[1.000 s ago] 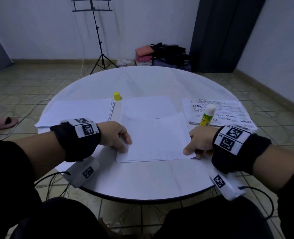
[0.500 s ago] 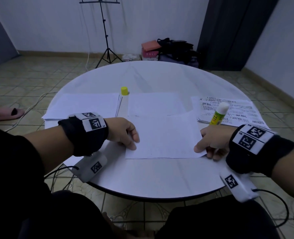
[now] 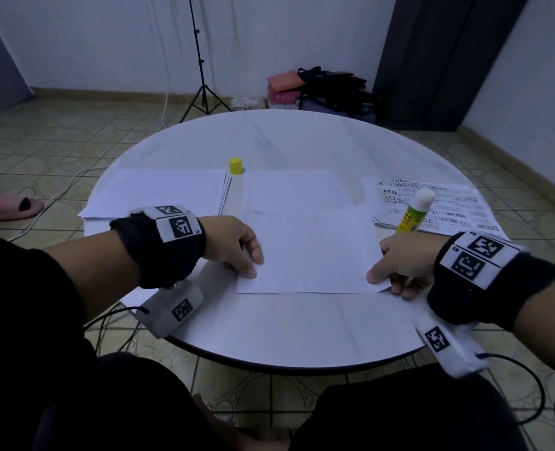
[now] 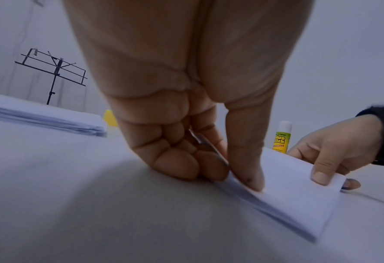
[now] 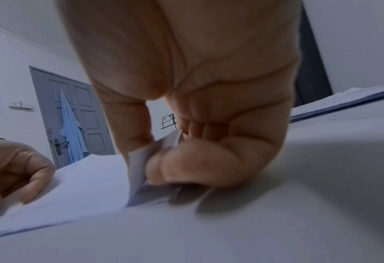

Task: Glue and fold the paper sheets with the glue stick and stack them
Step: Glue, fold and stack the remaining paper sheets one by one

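- While the folded sheet (image 3: 311, 252) lies flat on the round table (image 3: 285, 323), near its front edge, the left hand (image 3: 233, 245) pinches the sheet's left edge, thumb on top and curled fingers underneath.
- The right hand (image 3: 399, 262) pinches the sheet's near right corner, which the right wrist view shows lifted and bent upward; the same hand also appears to hold the glue stick (image 3: 414, 211), which stands upright and uncapped behind the fingers.
- Risk, judged: the bent corner may set as a stray crease if pressed down in this state.
- Risk, judged: the exposed glue tip may smear the sheet or the printed sheets (image 3: 432, 203) just beyond it, should the right hand tilt while pressing.
- Risk, judged: uneven pull between the two hands may skew the layers before the glue holds.
- The yellow cap (image 3: 235, 166) stands apart, between the plain paper stack (image 3: 159, 193) on the left and a single sheet (image 3: 292, 190) at centre.
- Containers: none is visible on the table; the paper stack is the only collection point that shows.
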Available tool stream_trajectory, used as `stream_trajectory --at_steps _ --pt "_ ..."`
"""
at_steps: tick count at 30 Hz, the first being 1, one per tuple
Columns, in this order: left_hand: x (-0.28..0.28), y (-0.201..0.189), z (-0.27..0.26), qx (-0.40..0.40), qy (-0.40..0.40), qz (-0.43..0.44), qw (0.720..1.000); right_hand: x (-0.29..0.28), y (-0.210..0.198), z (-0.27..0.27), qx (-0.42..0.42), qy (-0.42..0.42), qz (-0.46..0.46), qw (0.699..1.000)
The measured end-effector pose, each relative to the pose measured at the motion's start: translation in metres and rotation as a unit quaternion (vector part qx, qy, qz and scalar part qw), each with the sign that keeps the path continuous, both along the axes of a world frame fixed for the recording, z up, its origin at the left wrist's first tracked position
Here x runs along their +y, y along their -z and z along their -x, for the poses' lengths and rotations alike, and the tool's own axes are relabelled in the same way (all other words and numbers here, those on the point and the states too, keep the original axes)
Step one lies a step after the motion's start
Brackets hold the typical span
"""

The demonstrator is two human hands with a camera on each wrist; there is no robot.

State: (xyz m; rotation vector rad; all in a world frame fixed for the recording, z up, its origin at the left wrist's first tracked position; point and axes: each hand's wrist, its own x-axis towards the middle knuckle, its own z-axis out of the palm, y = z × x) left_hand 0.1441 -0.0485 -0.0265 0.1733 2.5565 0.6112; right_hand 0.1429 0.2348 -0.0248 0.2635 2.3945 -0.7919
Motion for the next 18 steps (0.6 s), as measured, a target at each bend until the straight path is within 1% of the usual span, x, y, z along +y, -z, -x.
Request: stream_trajectory --at_steps 12,18 --pt "0.0027 -0.0004 -0.0020 0.016 0.009 0.021 1.000 -0.0020 -0.0026 -0.0030 0.010 -0.013 -0.018 1.000" --pt "0.0084 -0.0002 -0.0032 0.035 0.029 0.057 0.997 -0.0040 -0.0091 -0.0027 0.031 -0.049 -0.080 0.995"
